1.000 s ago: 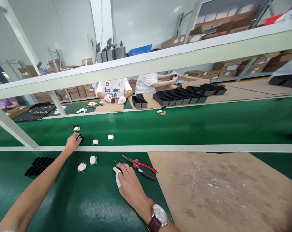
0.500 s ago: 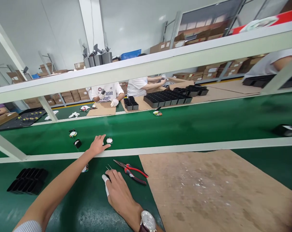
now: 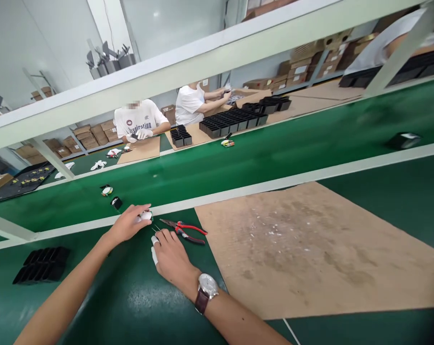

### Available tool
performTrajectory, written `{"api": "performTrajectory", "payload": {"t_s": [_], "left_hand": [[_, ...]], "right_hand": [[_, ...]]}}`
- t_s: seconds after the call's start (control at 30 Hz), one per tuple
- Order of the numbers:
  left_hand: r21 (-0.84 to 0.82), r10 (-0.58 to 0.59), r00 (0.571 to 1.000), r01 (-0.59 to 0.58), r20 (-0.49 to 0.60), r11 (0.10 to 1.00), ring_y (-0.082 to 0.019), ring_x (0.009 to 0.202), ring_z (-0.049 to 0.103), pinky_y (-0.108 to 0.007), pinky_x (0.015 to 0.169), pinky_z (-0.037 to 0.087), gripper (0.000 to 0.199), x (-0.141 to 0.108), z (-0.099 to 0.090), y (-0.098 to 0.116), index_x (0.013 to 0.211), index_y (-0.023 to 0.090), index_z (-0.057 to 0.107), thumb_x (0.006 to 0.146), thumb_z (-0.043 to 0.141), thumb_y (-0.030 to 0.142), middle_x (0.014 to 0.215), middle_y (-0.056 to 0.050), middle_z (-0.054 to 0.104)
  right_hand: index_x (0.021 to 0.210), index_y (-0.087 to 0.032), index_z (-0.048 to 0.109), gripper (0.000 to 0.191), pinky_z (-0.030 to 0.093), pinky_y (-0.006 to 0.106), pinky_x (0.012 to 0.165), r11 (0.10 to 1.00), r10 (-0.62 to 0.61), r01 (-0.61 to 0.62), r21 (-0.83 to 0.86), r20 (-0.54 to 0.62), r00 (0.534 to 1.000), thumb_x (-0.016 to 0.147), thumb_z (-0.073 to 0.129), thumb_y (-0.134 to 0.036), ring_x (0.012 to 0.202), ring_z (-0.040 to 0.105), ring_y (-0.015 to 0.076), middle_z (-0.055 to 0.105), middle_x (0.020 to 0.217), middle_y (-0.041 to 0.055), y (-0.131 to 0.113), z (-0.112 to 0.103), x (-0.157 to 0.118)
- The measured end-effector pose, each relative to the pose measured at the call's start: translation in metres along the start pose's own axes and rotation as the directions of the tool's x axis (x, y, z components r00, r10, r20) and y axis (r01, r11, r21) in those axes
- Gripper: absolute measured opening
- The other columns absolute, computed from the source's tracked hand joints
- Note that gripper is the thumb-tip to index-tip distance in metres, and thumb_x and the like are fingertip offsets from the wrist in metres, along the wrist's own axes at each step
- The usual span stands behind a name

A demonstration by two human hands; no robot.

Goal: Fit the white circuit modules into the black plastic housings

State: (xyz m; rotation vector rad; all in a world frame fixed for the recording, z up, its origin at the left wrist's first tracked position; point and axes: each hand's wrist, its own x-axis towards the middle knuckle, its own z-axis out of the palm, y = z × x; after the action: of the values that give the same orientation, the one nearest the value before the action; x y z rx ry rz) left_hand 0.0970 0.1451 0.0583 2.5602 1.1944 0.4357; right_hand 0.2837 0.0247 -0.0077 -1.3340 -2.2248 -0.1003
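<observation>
Head view: our left hand [image 3: 127, 224] pinches a white-topped part [image 3: 144, 217], thumb against fingers, by the pale rail [image 3: 238, 194]; our right hand [image 3: 171, 256] half-curls beside pliers [image 3: 183, 230], any hold on the thin prongs [image 3: 157, 228] hidden, and a slack pinch could, we judge, drop the part.
</observation>
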Motion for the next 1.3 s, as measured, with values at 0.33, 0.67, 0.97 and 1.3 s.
{"api": "performTrajectory", "payload": {"t_s": [0.33, 0.67, 0.97, 1.3], "left_hand": [[0.09, -0.131, 0.908, 0.18, -0.398, 0.98, -0.03, 0.114, 0.068, -0.035, 0.076, 0.061, 0.043, -0.13, -0.062, -0.012, 0.138, 0.028, 0.066, 0.101, 0.062, 0.05, 0.14, -0.011, 0.068], [0.368, -0.298, 0.816, 0.507, -0.495, 0.78, -0.035, 0.102, 0.063, -0.044, 0.076, 0.06, 0.057, -0.282, -0.09, -0.07, 0.102, 0.024, 0.077, 0.096, 0.051, 0.074, 0.107, -0.015, 0.069], [0.236, -0.208, 0.853, 0.353, -0.478, 0.905, -0.033, 0.094, 0.065, -0.05, 0.083, 0.06, 0.041, -0.28, -0.066, -0.056, 0.089, 0.026, 0.078, 0.099, 0.059, 0.06, 0.106, -0.013, 0.066], [-0.248, -0.077, 0.995, 0.057, -0.07, 0.967, -0.028, 0.12, 0.069, -0.037, 0.101, 0.058, 0.014, -0.18, -0.005, 0.024, 0.111, 0.027, 0.07, 0.1, 0.067, 0.035, 0.144, -0.01, 0.061]], "right_hand": [[0.116, -0.014, 0.068, 0.027, 0.05, 0.045, 0.094, 0.995, -0.096, 0.097, 0.034, -0.028, 0.995, 0.096, 0.053, -0.005, 0.117, 0.055, 0.0308, 0.066, 0.123, 0.0155, 0.002, 0.001, -0.008], [0.135, -0.015, 0.062, 0.035, 0.053, 0.055, 0.104, 0.975, -0.203, 0.207, 0.087, -0.05, 0.978, 0.102, 0.049, -0.013, 0.133, 0.053, 0.0341, 0.06, 0.146, 0.0183, -0.006, 0.016, 0.016], [0.123, -0.019, 0.066, 0.046, 0.055, 0.047, 0.107, 0.936, -0.291, 0.273, 0.222, 0.048, 0.956, 0.088, 0.049, 0.004, 0.129, 0.061, 0.0242, 0.067, 0.136, 0.0121, 0.001, 0.006, 0.019], [0.128, -0.017, 0.061, 0.027, 0.06, 0.047, 0.086, 0.964, -0.201, 0.192, 0.185, 0.035, 0.979, 0.103, 0.061, -0.024, 0.099, 0.065, 0.0281, 0.069, 0.114, 0.0128, -0.016, 0.001, -0.012]]}}
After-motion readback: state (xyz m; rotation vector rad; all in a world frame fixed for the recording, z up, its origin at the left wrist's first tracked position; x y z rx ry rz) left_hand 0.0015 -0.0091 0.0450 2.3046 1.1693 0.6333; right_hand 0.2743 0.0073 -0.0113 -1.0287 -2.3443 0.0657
